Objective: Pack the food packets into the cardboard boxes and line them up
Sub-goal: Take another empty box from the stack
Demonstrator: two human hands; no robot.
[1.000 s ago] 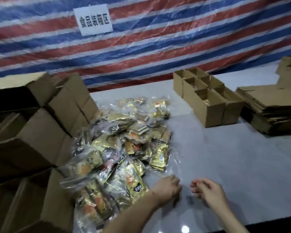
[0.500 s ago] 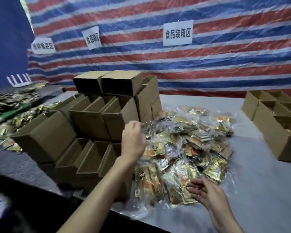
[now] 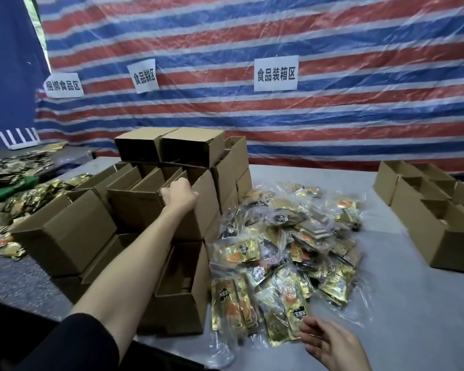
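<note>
L hand: arm stretched fwd, fingers curled over top rim of an open cardboard box in the box stack (mid tier). R hand: low, fingers loose and spread, holding nothing, tips at near edge of food packets heaped on table, just right of stack.

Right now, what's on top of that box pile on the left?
Two boxes side by side, faces shadowed. Their contents can't be seen. The left hand grips the edge of a lower box.
</note>
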